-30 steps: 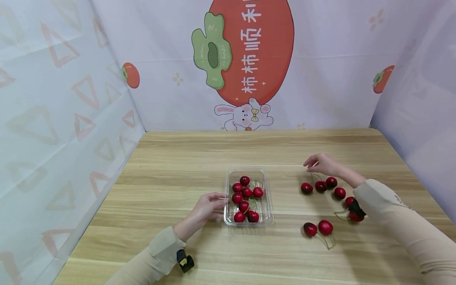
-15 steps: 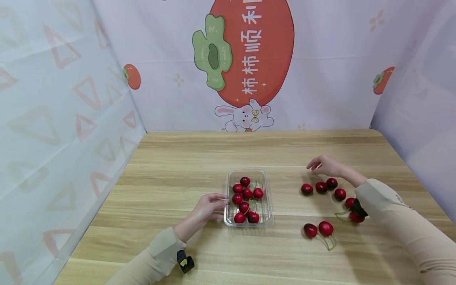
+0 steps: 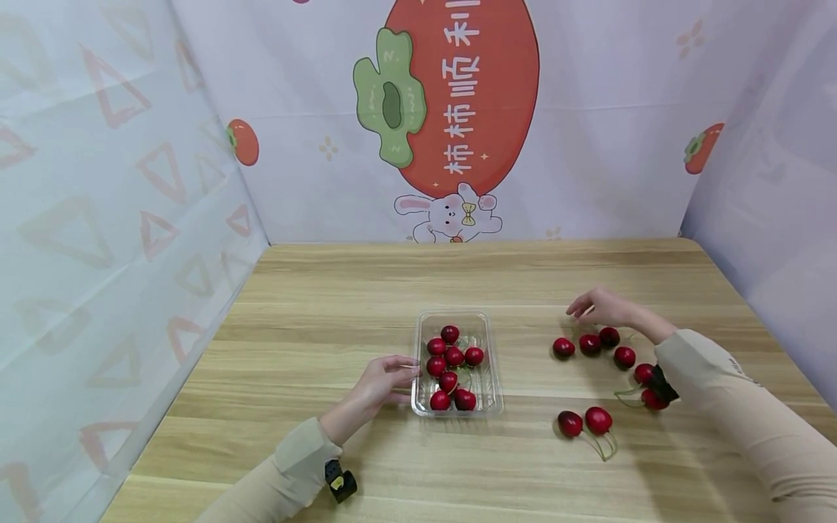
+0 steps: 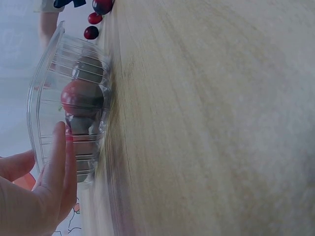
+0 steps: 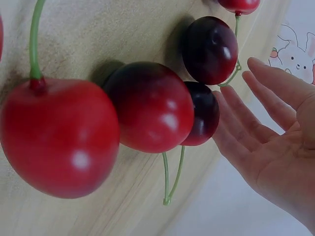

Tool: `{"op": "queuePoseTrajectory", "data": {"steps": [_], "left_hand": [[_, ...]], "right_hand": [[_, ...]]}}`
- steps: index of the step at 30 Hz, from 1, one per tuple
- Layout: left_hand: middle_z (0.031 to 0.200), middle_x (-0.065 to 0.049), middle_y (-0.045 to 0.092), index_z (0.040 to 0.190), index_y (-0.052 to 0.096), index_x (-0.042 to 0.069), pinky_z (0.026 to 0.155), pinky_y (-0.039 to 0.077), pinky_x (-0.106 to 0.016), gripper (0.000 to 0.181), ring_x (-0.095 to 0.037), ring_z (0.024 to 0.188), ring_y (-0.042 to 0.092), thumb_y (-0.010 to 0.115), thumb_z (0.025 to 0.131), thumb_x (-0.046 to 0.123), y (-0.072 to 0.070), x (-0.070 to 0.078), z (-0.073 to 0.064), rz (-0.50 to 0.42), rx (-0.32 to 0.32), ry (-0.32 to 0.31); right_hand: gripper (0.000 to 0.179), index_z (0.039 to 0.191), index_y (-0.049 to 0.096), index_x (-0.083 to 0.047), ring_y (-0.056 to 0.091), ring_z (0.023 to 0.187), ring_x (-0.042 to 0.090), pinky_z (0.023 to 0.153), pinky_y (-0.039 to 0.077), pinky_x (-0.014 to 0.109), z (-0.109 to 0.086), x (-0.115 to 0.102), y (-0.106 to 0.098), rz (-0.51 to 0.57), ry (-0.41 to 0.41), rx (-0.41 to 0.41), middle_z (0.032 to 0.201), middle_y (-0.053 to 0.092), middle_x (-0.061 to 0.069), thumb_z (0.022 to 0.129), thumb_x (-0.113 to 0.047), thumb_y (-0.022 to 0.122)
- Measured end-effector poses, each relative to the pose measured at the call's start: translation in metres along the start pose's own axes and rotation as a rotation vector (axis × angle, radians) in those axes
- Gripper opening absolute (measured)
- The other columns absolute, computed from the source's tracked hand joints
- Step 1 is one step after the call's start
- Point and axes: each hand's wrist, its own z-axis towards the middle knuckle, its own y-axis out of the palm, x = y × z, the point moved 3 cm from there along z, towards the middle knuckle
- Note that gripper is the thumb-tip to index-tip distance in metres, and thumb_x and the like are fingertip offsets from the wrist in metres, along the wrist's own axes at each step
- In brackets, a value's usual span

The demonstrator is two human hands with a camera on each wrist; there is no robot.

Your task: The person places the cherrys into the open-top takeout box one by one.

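Observation:
On the table stands a clear plastic tray (image 3: 493, 392) with several red cherries (image 3: 454, 356) in it. My left hand (image 3: 378, 383) rests at the tray's left side. In the left wrist view its fingers (image 4: 58, 162) lie nearly straight along the outer wall, the thumb by the rim. My right hand (image 3: 604, 308) hovers just behind a loose group of cherries (image 3: 590, 344) at the right. The right wrist view shows its fingers spread near the stem of a dark cherry (image 5: 210, 50). Nothing is visibly pinched between them.
Two cherries (image 3: 598, 420) with long stems lie nearer the front, right of the tray. Two more (image 3: 654, 399) lie beside my right wrist. A patterned cloth (image 3: 588, 145) hangs behind the wooden table (image 3: 327, 290), with pale cloths at both sides.
My right hand has shifted slightly to the right and nearer the cherries. The left hand and tray hold their place; the head view has tilted up a touch.

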Motion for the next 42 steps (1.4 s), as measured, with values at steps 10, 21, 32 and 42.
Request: {"op": "queuePoseTrajectory", "data": {"steps": [10,21,32,42], "left_hand": [[0.101,-0.017,0.06,0.113,0.05,-0.007,0.07,0.056,-0.036,0.034,-0.023,0.081,0.062,0.057,0.083,0.006,-0.0003,-0.0018,0.0016,-0.008,-0.001,-0.003],[0.1,-0.016,0.061,0.114,0.05,-0.008,0.069,0.056,-0.036,0.034,-0.021,0.079,0.062,0.057,0.084,0.007,-0.0011,-0.0019,0.0017,-0.015,-0.007,0.003],[0.103,-0.02,0.059,0.114,0.049,-0.009,0.068,0.056,-0.035,0.034,-0.022,0.08,0.062,0.057,0.084,0.007,-0.0013,-0.0015,0.0015,-0.01,-0.011,0.0],[0.1,-0.018,0.061,0.114,0.049,-0.009,0.069,0.056,-0.037,0.034,-0.024,0.083,0.061,0.057,0.084,0.006,-0.0005,-0.0012,0.0003,-0.017,-0.013,0.003]], "right_hand": [[0.025,0.099,0.056,0.017,0.06,0.08,0.029,0.064,0.055,0.033,-0.0017,-0.002,0.0043,0.02,0.128,-0.043,0.09,0.061,0.026,0.077,0.005,0.057],[0.025,0.1,0.057,0.015,0.058,0.077,0.022,0.063,0.053,0.031,0.0008,0.001,0.0045,-0.013,0.176,-0.058,0.089,0.062,0.02,0.078,0.002,0.057],[0.024,0.1,0.057,0.016,0.056,0.069,0.018,0.059,0.053,0.03,0.0027,0.0032,0.0068,0.008,0.204,-0.064,0.085,0.062,0.015,0.08,0.003,0.056],[0.021,0.098,0.056,0.018,0.061,0.07,0.021,0.062,0.056,0.033,0.0034,0.0031,0.0064,0.063,0.217,-0.066,0.079,0.063,0.014,0.081,0.006,0.051]]}}
